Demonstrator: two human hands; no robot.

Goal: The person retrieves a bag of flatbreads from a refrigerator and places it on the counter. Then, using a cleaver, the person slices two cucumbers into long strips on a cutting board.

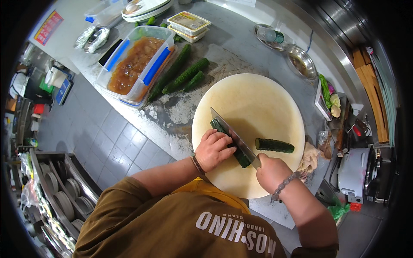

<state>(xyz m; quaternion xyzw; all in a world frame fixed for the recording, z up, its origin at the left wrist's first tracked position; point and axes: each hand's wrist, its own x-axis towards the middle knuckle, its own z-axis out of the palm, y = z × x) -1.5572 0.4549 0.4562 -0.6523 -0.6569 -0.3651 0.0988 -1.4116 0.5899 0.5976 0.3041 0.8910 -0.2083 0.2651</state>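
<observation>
Before me lies a round, pale cutting board (248, 90). My left hand (214, 150) presses a dark green cucumber piece (242, 158) against it, the fingers lying over the middle of the piece. In my right hand (272, 172) is the handle of a cleaver (237, 138), mostly hidden by the fist. Its broad blade runs slantwise along the right side of the held piece; whether the edge has entered the flesh cannot be told. To the right of the blade rests another cucumber piece (275, 145), its cut end facing left.
Beyond the board are whole cucumbers (187, 75) and a clear plastic tub (135, 67) of brownish food. Packaged trays (188, 25) sit farther back. Metal bowls (301, 61) and a vegetable tray (326, 96) line the right side. A crumpled cloth (309, 158) touches the board's right edge.
</observation>
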